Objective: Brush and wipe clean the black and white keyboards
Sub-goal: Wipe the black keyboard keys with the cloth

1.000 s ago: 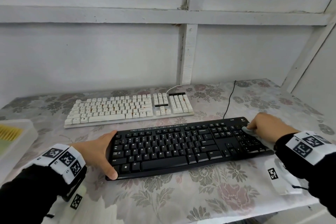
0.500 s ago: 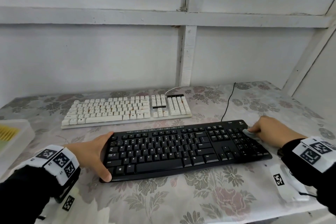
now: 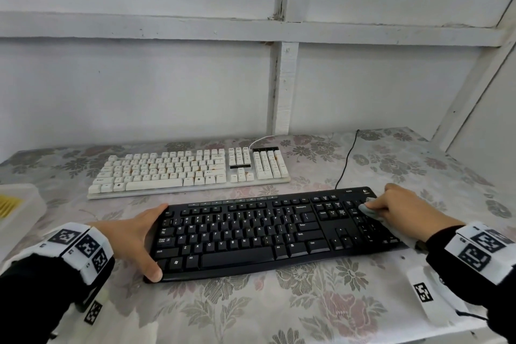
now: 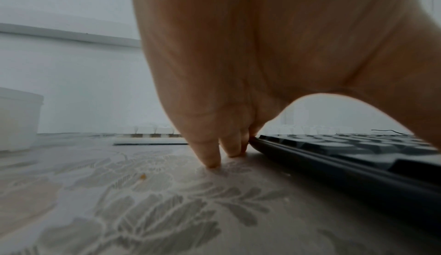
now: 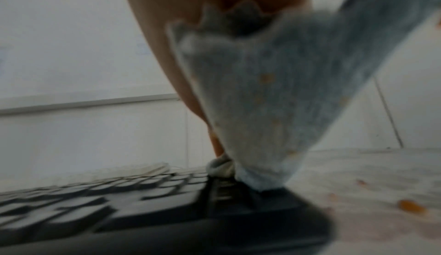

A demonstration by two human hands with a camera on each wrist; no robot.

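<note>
A black keyboard (image 3: 251, 232) lies nearest me on the floral tablecloth, and a white keyboard (image 3: 181, 173) lies behind it. My left hand (image 3: 134, 234) braces the black keyboard's left end, thumb at the front corner and straight fingers (image 4: 207, 153) against its edge (image 4: 346, 155) and the table. My right hand (image 3: 402, 209) grips a pale blue-grey cloth (image 3: 367, 208) and presses it on the top rows of the number pad. In the right wrist view the cloth (image 5: 274, 98) hangs from the hand (image 5: 155, 32) onto the blurred black keyboard (image 5: 119, 202).
A white plastic container (image 3: 16, 209) with something yellow inside stands at the left edge. The black keyboard's cable (image 3: 346, 159) runs back to the white wall. Orange crumbs (image 5: 411, 206) lie on the tablecloth (image 3: 279, 310) right of the keyboard. The table's front edge is close.
My right hand has slid the cloth a little leftward over the top of the number pad. My left hand has kept its place at the keyboard's left end.
</note>
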